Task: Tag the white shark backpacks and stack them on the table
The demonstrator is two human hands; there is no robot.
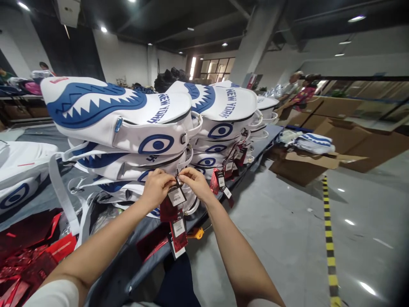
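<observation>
White backpacks with blue shark mouths and eyes lie stacked in front of me, the top one (128, 111) lettered NEW YORK. At the near end of the stack, my left hand (157, 187) pinches the upper edge of a hang tag (176, 196) bearing a white barcode label. Close beside it, my right hand (194, 182) has thumb and finger pressed together at the tag's string, near a bag's handle. What exactly lies between those right fingertips is too small to make out. Below hangs a red tag (179, 230) with another barcode label.
Red packaging (28, 256) lies at the left, near another white backpack (22, 170). A second backpack stack (220, 102) with hanging tags stands to the right. An open cardboard box (306, 164) sits on the floor beside black-yellow tape (329, 238). People stand farther back.
</observation>
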